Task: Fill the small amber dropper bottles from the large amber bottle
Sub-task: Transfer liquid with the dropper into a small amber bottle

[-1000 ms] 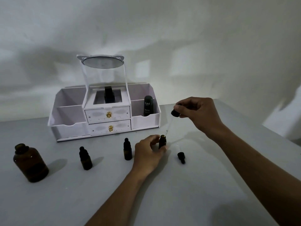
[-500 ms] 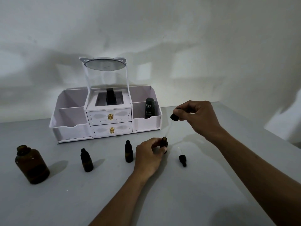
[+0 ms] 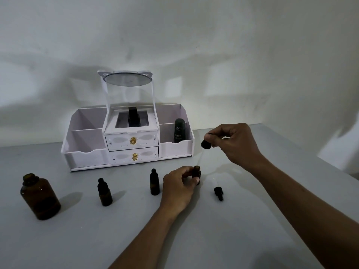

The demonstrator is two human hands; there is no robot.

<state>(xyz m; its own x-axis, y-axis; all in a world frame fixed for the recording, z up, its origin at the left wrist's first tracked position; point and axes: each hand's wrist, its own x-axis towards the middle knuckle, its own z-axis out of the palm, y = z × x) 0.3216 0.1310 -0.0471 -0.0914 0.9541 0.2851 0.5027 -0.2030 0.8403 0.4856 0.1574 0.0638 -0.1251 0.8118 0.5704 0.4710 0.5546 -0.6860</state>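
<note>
A white cosmetic organizer (image 3: pixel 85 158) stands on a grey table (image 3: pixel 77 239), backed against a pale, blotchy wall (image 3: pixel 213 45). A round mirror (image 3: pixel 127 79) rises above the organizer's two gold-knobbed drawers (image 3: pixel 118 141). Dim light throws soft shadows on the wall behind it.

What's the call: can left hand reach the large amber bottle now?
Probably not yet: left hand grips the open small bottle. Once freed, likely yes: large amber bottle stands far left, two capped dropper bottles between.
</note>
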